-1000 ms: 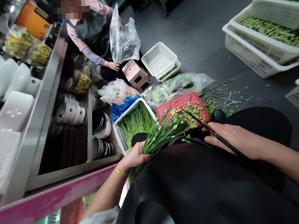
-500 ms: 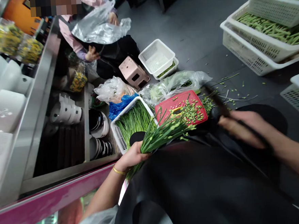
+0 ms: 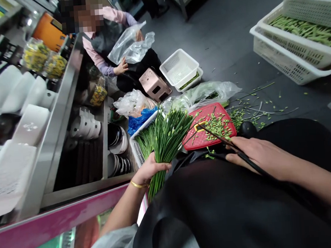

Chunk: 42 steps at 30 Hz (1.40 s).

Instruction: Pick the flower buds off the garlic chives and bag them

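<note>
My left hand [image 3: 150, 169] is shut around a bunch of flowering chives [image 3: 166, 139], which stands nearly upright with its buds at the stem tips. My right hand [image 3: 258, 157] grips a long thin black tool [image 3: 226, 141], whose far end reaches over a red cutting board [image 3: 211, 136]. Cut green buds and stem bits lie scattered on the board. Behind the bunch, a white plastic basket [image 3: 137, 152] holds more chives, partly hidden by the bunch.
A co-worker [image 3: 105, 39] sits at the back handling a clear plastic bag [image 3: 130, 47]. Nearby are a pink stool [image 3: 154, 85] and a white basket [image 3: 180, 68]. Stacked white crates of green stems [image 3: 293, 43] stand at right. Trimmings litter the grey floor [image 3: 266, 107]. A steel shelf unit [image 3: 79, 145] runs along the left.
The chive bunch has swung from leaning right to nearly upright. My right hand has returned over the red board with the tool. The co-worker's bag has moved lower.
</note>
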Each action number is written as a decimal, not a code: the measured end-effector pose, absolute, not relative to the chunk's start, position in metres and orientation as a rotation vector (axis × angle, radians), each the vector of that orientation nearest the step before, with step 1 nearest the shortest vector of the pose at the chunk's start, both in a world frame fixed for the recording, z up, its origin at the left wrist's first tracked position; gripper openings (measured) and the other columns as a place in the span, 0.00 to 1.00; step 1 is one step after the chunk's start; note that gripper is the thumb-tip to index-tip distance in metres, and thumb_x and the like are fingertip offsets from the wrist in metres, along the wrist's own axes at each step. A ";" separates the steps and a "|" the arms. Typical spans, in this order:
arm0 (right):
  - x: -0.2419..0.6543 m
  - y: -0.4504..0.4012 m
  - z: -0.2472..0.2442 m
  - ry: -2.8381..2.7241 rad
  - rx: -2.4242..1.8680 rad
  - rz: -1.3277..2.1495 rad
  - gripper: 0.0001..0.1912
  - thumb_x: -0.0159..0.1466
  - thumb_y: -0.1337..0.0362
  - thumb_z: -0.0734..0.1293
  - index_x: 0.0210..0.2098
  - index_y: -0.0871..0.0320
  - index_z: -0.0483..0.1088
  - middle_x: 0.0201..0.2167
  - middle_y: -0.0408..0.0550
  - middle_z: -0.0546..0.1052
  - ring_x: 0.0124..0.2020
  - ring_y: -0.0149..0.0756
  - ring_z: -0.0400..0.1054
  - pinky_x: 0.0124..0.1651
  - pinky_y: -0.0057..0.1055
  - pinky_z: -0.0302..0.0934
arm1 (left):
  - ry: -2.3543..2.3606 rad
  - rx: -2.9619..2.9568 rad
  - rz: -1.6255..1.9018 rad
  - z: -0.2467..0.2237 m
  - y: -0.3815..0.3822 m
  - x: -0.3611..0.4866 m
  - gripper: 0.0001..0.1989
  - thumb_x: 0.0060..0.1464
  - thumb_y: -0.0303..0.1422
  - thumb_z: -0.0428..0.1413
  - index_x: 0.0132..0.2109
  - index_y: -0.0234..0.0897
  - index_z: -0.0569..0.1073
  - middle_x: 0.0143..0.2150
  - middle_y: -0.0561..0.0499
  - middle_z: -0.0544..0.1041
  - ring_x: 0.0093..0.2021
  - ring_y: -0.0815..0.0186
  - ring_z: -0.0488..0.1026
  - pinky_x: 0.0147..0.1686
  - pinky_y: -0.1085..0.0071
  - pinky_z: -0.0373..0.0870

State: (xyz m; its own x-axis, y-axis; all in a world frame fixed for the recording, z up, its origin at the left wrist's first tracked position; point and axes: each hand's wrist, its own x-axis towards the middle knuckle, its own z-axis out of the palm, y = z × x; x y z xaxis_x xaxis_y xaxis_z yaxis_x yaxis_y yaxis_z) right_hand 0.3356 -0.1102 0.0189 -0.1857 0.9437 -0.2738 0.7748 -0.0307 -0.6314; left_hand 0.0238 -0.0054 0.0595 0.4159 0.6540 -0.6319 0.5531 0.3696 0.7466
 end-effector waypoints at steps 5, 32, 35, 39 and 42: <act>0.323 -0.086 0.040 -2.039 -1.902 1.110 0.20 0.65 0.45 0.53 0.30 0.54 0.58 0.30 0.52 0.77 0.32 0.44 0.73 0.33 0.33 0.58 | 1.178 1.311 0.040 0.056 -0.011 0.026 0.11 0.37 0.32 0.64 0.24 0.31 0.69 0.20 0.53 0.71 0.21 0.70 0.66 0.25 0.73 0.64; 0.328 -0.104 0.023 -1.877 -2.016 0.574 0.20 0.60 0.45 0.61 0.34 0.57 0.65 0.35 0.57 0.71 0.36 0.49 0.68 0.38 0.39 0.58 | 1.323 1.402 0.204 0.050 -0.016 0.022 0.12 0.39 0.35 0.64 0.25 0.33 0.69 0.20 0.54 0.70 0.22 0.71 0.65 0.24 0.74 0.61; 0.335 -0.104 0.031 -1.847 -2.137 0.261 0.19 0.62 0.48 0.59 0.33 0.58 0.68 0.33 0.61 0.72 0.37 0.51 0.67 0.38 0.39 0.56 | 1.337 1.396 0.232 0.052 -0.011 0.020 0.12 0.39 0.36 0.63 0.24 0.33 0.69 0.20 0.53 0.70 0.22 0.70 0.66 0.25 0.73 0.62; 0.342 -0.107 0.035 -1.809 -2.131 0.459 0.26 0.62 0.41 0.56 0.25 0.57 0.66 0.24 0.54 0.71 0.28 0.42 0.65 0.29 0.33 0.51 | 1.318 1.398 0.264 0.055 -0.008 0.015 0.13 0.40 0.36 0.63 0.23 0.32 0.70 0.20 0.52 0.70 0.23 0.70 0.66 0.25 0.74 0.61; 0.341 -0.111 0.027 -1.638 -1.848 1.030 0.33 0.59 0.33 0.54 0.28 0.56 0.67 0.21 0.48 0.68 0.24 0.36 0.62 0.28 0.31 0.53 | 1.321 1.375 0.288 0.055 -0.008 0.013 0.13 0.41 0.36 0.63 0.24 0.32 0.70 0.20 0.52 0.70 0.23 0.71 0.66 0.25 0.74 0.61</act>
State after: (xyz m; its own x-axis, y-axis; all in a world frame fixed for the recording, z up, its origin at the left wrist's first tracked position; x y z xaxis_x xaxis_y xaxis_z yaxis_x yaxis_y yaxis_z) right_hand 0.3406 -0.1111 0.0272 0.0100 0.9735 -0.2283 0.6273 -0.1839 -0.7568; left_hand 0.0129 -0.0084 0.0547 0.3365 0.7992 -0.4980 0.5198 0.2834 0.8059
